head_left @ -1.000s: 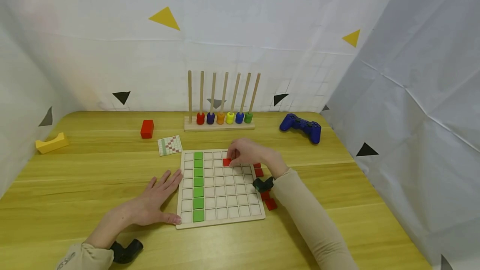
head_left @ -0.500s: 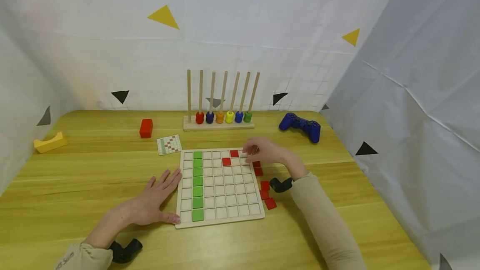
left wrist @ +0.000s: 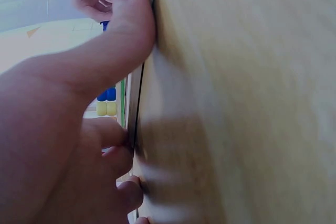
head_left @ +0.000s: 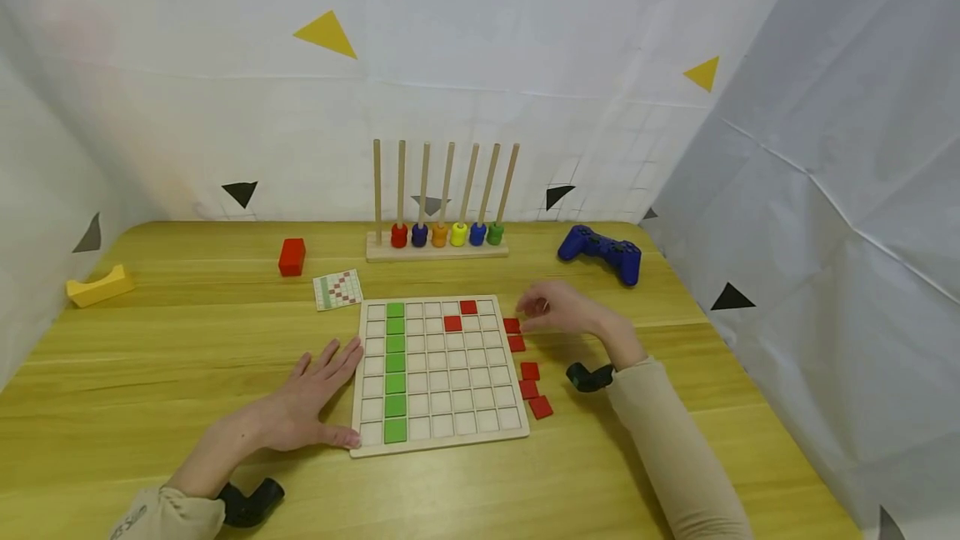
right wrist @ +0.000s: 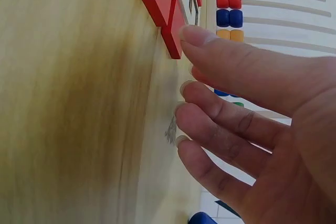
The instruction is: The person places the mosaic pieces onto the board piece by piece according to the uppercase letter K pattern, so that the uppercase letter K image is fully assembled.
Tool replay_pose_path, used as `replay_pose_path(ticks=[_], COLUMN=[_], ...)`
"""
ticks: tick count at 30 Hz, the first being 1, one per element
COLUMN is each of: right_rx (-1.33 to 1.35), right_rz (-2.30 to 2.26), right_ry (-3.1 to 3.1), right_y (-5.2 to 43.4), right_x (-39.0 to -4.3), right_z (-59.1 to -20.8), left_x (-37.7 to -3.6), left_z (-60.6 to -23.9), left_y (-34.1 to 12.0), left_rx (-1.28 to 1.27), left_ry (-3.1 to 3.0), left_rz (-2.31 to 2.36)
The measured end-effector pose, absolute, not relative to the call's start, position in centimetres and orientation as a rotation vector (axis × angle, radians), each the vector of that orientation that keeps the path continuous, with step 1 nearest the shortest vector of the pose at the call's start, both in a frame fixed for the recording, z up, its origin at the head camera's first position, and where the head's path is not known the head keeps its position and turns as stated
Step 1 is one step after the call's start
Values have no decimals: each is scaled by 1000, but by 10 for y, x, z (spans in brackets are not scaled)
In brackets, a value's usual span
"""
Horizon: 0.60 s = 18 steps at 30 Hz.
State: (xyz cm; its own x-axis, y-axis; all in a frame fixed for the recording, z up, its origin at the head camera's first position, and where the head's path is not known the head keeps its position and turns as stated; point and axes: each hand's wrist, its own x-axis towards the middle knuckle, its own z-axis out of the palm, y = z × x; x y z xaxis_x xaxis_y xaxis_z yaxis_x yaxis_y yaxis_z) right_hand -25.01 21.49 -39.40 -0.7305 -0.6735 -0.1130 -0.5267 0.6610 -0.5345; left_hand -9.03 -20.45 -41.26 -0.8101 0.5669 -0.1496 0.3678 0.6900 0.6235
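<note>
One red tile (head_left: 512, 326) lies just beside the right hand's (head_left: 558, 311) loosely spread, empty fingers (right wrist: 220, 56).

bare table (head_left: 675, 290) right of loose red tiles (head_left: 529, 371)

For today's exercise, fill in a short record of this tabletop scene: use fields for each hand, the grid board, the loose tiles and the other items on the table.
Left hand: flat on the table, fingers against the left edge of the grid board
Right hand: holds nothing, fingertips by the loose red tiles
Board contents: one full column of green tiles; two red tiles near the top
Loose tiles: five, red, along the board's right edge
Behind the board: pattern card, red block, peg rack with coloured rings, blue game controller
Far left: yellow curved block
</note>
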Motion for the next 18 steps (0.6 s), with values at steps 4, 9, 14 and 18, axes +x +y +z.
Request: replay_pose_path(ticks=[4,9,14,18], right_rx=[-978,-1019,-1010,-1000], right_rz=[-668,-637,-633,-649], right_ry=[2584,2600,2621,2624], right_y=[215,212,211,211], right_x=[-250,-249,-251,-252], right_z=[-396,-399,-403,-405], left_x=[-90,-89,-89,-89], left_z=[-412,-412,-411,-412], left_y=[-205,-205,-204,-204], left_rx=[734,733,732,729], left_ry=[2571,2570,2565,2570], left_rz=[840,840,853,841])
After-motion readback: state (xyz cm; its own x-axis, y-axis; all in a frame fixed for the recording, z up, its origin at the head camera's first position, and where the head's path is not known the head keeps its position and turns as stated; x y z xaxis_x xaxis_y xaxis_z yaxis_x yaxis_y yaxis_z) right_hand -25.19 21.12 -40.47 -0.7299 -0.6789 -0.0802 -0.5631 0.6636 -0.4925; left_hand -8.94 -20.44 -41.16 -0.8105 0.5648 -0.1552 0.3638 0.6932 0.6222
